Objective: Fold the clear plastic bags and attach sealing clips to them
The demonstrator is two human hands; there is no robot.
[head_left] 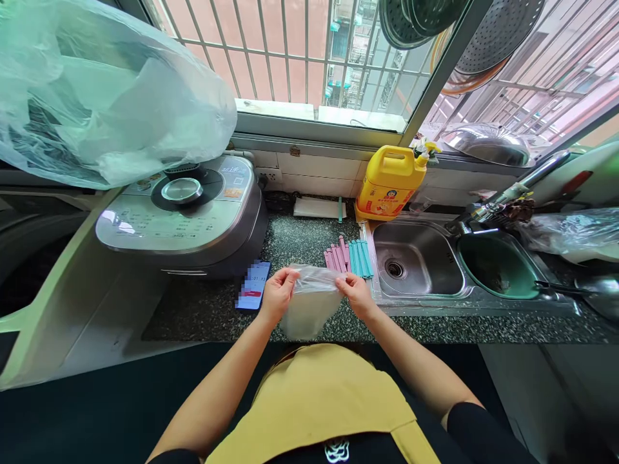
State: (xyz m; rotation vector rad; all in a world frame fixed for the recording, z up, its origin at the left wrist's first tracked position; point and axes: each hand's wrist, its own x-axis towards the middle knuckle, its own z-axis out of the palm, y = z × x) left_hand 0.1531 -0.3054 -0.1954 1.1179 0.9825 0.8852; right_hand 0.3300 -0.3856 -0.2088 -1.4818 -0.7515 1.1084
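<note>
A clear plastic bag [312, 309] is stretched between my two hands by its upper edge, its lower part hanging over the front of the counter. My left hand [279, 293] pinches the left corner, and my right hand [356, 293] pinches the right one. Just beyond my right hand lie several pink sealing clips [337, 255] beside several teal sealing clips [360, 259]. Close to my left hand, a phone [253, 285] with a lit screen rests on the counter. What the bag holds, if anything, I cannot make out.
A rice cooker [193, 219] stands at left under a large plastic-wrapped bundle [116, 96]. Behind the clips are a white flat packet [316, 207] and a yellow jug [393, 183]. To the right are a steel sink [430, 258] and a green basin [498, 264].
</note>
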